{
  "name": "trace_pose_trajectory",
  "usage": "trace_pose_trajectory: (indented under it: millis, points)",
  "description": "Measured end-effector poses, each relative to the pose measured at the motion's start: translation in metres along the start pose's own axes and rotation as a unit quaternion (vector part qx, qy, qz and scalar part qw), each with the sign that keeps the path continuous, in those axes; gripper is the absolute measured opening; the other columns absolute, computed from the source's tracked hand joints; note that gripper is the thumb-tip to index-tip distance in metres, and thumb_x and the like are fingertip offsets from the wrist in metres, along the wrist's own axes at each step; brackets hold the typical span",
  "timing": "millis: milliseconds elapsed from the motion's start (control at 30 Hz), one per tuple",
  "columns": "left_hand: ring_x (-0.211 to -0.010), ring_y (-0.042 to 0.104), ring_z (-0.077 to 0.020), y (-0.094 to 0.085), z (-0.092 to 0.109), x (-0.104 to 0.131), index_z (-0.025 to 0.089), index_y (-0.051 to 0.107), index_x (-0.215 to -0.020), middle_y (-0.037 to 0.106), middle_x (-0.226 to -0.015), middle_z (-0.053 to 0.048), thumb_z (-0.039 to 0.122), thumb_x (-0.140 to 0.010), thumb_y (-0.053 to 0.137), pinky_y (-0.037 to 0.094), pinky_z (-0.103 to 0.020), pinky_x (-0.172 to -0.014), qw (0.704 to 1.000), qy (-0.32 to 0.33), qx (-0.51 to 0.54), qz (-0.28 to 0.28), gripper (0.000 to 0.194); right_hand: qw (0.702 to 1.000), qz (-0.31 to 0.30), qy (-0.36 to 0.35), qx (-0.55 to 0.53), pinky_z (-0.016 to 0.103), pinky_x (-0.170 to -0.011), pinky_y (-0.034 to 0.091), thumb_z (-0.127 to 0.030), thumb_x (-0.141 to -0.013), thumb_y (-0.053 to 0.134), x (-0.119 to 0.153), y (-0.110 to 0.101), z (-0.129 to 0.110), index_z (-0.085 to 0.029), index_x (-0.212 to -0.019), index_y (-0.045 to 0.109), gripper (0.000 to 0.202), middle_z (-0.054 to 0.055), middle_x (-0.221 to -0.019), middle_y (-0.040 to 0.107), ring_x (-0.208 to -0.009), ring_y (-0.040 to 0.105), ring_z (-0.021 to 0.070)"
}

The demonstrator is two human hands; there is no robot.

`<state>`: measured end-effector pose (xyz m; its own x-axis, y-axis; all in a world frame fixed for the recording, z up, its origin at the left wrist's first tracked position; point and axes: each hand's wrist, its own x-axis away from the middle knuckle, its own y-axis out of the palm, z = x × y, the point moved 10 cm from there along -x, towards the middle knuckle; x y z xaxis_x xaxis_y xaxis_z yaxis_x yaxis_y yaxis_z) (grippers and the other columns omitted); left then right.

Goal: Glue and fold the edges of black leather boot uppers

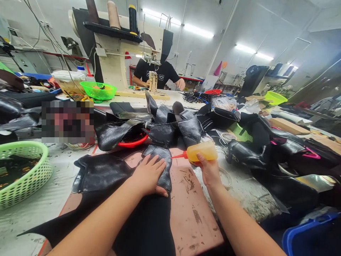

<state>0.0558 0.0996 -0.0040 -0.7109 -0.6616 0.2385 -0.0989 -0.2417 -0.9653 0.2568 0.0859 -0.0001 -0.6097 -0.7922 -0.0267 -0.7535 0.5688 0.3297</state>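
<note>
My left hand (149,174) lies flat with its fingers spread on a black leather piece (106,173), pressing it against a pink board (191,209). In my right hand (209,170) is a squeeze bottle (204,151) of yellow liquid, tilted on its side. Its red nozzle (179,155) points left, with the tip at or very near the leather's right edge, just past my left fingertips. Whether liquid is coming out cannot be seen. Black fabric (144,224) joined to the leather hangs toward me under my left forearm.
A green perforated basket (44,170) stands at the left. Black leather pieces (165,124) pile up behind the board, partly over a red bowl (133,141). More black pieces (290,177) and a blue bin (293,234) are at the right. Across the table, a person (162,74) sits behind a sewing machine (114,64).
</note>
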Motion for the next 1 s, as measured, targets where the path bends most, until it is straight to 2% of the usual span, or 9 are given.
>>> trace_pose_trajectory:
  millis: [300, 567, 833, 1000]
  points:
    - [-0.134, 0.012, -0.0282, 0.001, -0.002, 0.000, 0.015, 0.029, -0.136, 0.022, -0.144, -0.008, 0.072, -0.059, 0.057, 0.006, -0.047, -0.110, 1.000, 0.003, -0.010, 0.011, 0.100, 1.000, 0.003, -0.020, -0.005, 0.024, -0.048, 0.046, -0.037, -0.044, 0.078, -0.001, 0.002, -0.009, -0.016, -0.088, 0.059, 0.052, 0.003, -0.077, 0.064, -0.066, 0.060, 0.0170]
    - [-0.134, 0.013, -0.0282, 0.002, -0.001, -0.001, 0.014, 0.027, -0.137, 0.022, -0.144, -0.008, 0.073, -0.059, 0.056, 0.007, -0.048, -0.110, 1.000, 0.005, -0.011, 0.012, 0.102, 1.000, -0.010, -0.012, 0.002, 0.025, -0.053, 0.048, -0.033, -0.048, 0.080, 0.003, 0.004, -0.002, -0.015, -0.086, 0.060, 0.046, 0.003, -0.079, 0.064, -0.069, 0.058, 0.0159]
    - [-0.134, 0.014, -0.0278, 0.001, -0.003, 0.000, 0.014, 0.028, -0.136, 0.024, -0.143, -0.008, 0.072, -0.058, 0.059, 0.007, -0.048, -0.110, 1.000, -0.006, 0.001, 0.012, 0.102, 1.000, 0.002, -0.010, 0.001, 0.023, -0.048, 0.046, -0.038, -0.049, 0.077, -0.004, -0.005, 0.005, -0.016, -0.086, 0.060, 0.047, 0.003, -0.078, 0.064, -0.065, 0.057, 0.0151]
    - [-0.134, 0.015, -0.0286, 0.004, -0.005, -0.002, 0.018, 0.030, -0.136, 0.024, -0.142, -0.007, 0.073, -0.057, 0.058, 0.008, -0.048, -0.110, 1.000, -0.002, 0.003, 0.025, 0.100, 1.000, -0.007, -0.006, 0.009, 0.024, -0.045, 0.045, -0.036, -0.048, 0.078, -0.005, -0.003, 0.010, -0.015, -0.086, 0.060, 0.047, 0.003, -0.075, 0.064, -0.062, 0.057, 0.0149]
